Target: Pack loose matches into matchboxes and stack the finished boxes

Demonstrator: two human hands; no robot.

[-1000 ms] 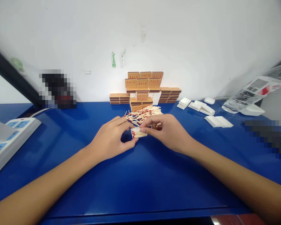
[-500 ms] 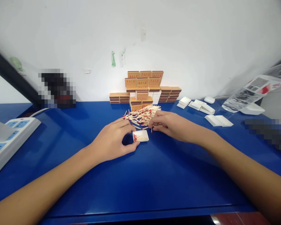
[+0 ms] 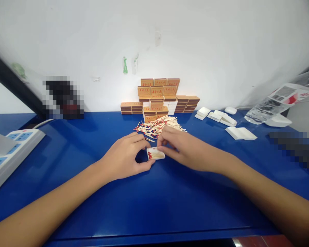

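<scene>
A small white matchbox tray [image 3: 156, 153] holding red-tipped matches rests on the blue table [image 3: 154, 202]. My left hand [image 3: 126, 154] curls round the tray's left end, thumb and fingers pinching it. My right hand [image 3: 185, 148] is closed over the tray's right side, its fingertips pressing matches down into it. Just behind both hands lies a loose heap of matches [image 3: 157, 125].
Brown matchboxes [image 3: 158, 96] are stacked against the white wall. Empty white trays [image 3: 221, 118] lie at the right, near a plastic bag [image 3: 275, 103]. A white power strip [image 3: 7, 151] sits at the left edge. Blurred patches hide things at both sides.
My right hand reached back to the match heap half a second ago, then came forward again onto the tray with matches. The left hand has stayed on the tray.
</scene>
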